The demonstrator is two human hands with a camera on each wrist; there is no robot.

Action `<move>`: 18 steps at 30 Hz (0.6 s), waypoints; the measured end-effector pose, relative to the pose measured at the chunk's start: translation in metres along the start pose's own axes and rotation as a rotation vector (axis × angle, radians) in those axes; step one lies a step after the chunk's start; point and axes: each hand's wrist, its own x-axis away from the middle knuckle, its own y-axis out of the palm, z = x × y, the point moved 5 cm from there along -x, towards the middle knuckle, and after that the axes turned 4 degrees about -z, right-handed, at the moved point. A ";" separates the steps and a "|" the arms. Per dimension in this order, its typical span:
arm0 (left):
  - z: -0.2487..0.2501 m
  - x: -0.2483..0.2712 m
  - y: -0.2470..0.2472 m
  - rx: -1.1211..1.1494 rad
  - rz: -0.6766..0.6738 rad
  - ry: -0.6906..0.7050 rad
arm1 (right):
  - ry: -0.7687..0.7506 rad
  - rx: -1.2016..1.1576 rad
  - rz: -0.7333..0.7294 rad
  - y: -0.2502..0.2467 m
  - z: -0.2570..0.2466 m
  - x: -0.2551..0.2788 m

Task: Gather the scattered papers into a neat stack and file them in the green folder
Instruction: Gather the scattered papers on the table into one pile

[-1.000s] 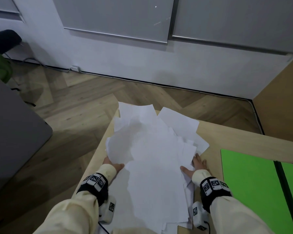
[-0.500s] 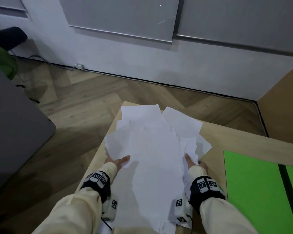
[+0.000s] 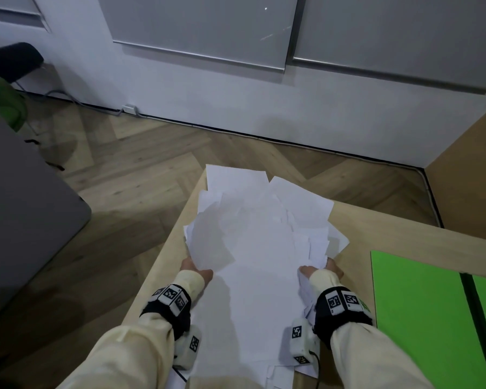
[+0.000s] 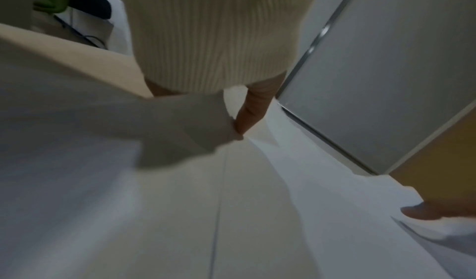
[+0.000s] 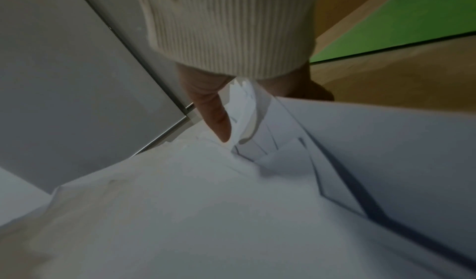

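Both my hands clasp the loose heap of white paper sheets from opposite sides: my left hand grips the left edge, thumb on top and fingers tucked beneath, while my right hand pinches the right edge the same way. Overlapping at odd angles, the sheets lie on the pale wooden tabletop. To their right, well apart, the flat bright green folder lies on that tabletop.

Both hands' fingers seemingly hidden under papers.
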 end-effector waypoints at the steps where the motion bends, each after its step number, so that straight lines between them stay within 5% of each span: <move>1: -0.006 -0.007 0.000 0.012 0.012 -0.011 | 0.008 -0.061 0.007 -0.002 0.002 -0.002; 6: 0.001 -0.003 0.002 0.149 -0.102 -0.030 | 0.057 -0.136 -0.144 -0.006 0.011 -0.004; 18: -0.009 -0.001 0.001 -0.047 -0.095 -0.042 | 0.069 -0.005 -0.259 -0.005 0.009 0.021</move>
